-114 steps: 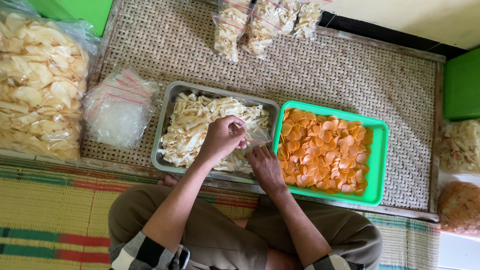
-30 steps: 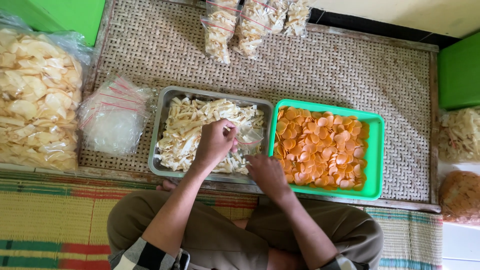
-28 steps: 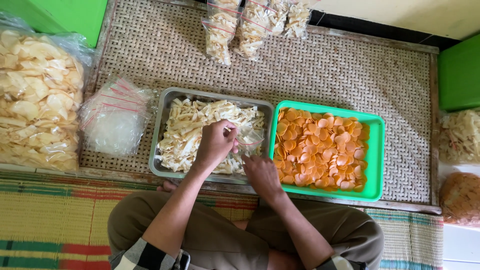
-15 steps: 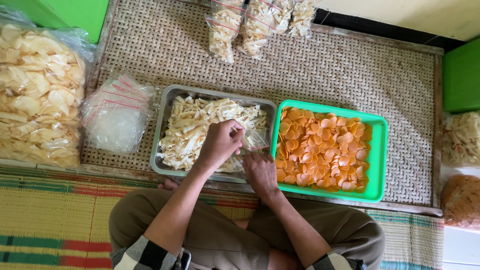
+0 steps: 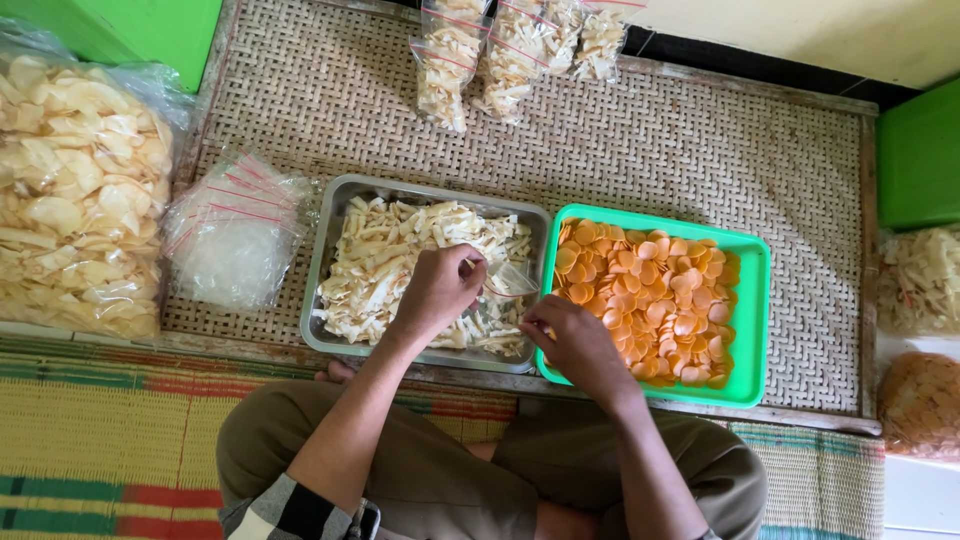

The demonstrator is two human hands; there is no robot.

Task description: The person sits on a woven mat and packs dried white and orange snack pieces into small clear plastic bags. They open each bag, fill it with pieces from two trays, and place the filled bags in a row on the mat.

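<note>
L hand (image 5: 437,290) and R hand (image 5: 566,338) are pinching a small clear bag (image 5: 508,283) open over the metal tray (image 5: 322,290) w/ pale chip strips (image 5: 385,262); film's looking light, limp, slippery, so gripping at the mouth edges; strips probably brittle.

dull metal tray (image 5: 325,262), glossy plastic tray (image 5: 755,300)
</note>
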